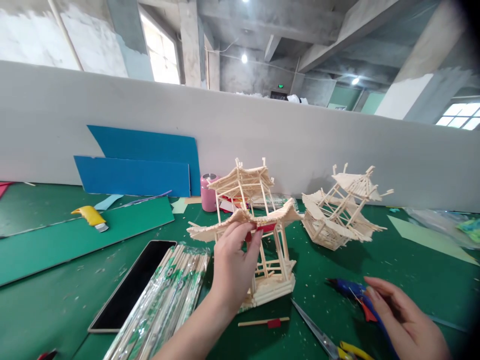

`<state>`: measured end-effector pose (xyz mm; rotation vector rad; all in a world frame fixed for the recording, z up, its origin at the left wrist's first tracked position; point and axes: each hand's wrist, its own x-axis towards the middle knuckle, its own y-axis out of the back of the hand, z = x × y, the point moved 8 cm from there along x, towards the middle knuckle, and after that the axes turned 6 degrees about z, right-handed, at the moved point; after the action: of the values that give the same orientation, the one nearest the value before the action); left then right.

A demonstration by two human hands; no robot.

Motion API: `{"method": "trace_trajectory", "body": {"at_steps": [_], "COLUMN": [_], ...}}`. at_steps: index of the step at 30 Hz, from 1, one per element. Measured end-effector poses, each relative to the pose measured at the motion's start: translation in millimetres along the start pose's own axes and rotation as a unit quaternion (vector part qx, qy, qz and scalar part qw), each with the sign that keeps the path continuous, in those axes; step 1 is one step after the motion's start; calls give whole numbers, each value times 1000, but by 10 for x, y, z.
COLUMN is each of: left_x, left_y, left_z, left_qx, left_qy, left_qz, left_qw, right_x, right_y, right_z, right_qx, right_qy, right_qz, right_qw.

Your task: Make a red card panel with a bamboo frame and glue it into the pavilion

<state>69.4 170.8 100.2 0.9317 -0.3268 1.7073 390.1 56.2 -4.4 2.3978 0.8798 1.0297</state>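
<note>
At the centre of the frame, on the green counter [56, 245], a stick pagoda model [255, 225] stands upright, long axis vertical. The left hand [234, 265] pinches a small red piece [262, 228] at its lower roof edge, hiding part of the frame. At lower right, the right hand [405, 320] lies curled over a blue glue gun [356, 292], nozzle pointing left; grip unclear.

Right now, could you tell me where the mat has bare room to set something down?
Bare green mat lies left of the phone, below the yellow cutter. Another patch sits right of the tilted pagoda, toward the pale paper. It is crowded around the left hand, upright pagoda, chopstick packs, scissors and right hand.
</note>
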Motion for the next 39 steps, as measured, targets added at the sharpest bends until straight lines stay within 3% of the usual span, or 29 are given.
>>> {"method": "trace_trajectory", "body": {"at_steps": [5,11,20,24,30,39], "left_x": [3,-34,-94,-102,-101,-101], "left_y": [27,50,65,83,77,55], "left_z": [15,21,104,132,135,84], "left_qx": [-11,1,15,5,-12,10], "left_qy": [-12,-7,-41,-62,-68,-74], "left_qz": [19,39,44,44,34,25], "left_qw": [1000,999,998,997,997,997], "right_x": [-29,-16,99,163,224,229], "right_y": [-209,-314,-577,-739,-846,-895], "right_z": [-133,-343,-1560,-1917,-2107,-2098], "right_qx": [-14,17,136,175,205,231], "right_qy": [-8,-5,152,181,200,205], "right_qz": [-92,-98,-114,-142,-150,-157], "right_qw": [996,995,972,957,946,938]}}
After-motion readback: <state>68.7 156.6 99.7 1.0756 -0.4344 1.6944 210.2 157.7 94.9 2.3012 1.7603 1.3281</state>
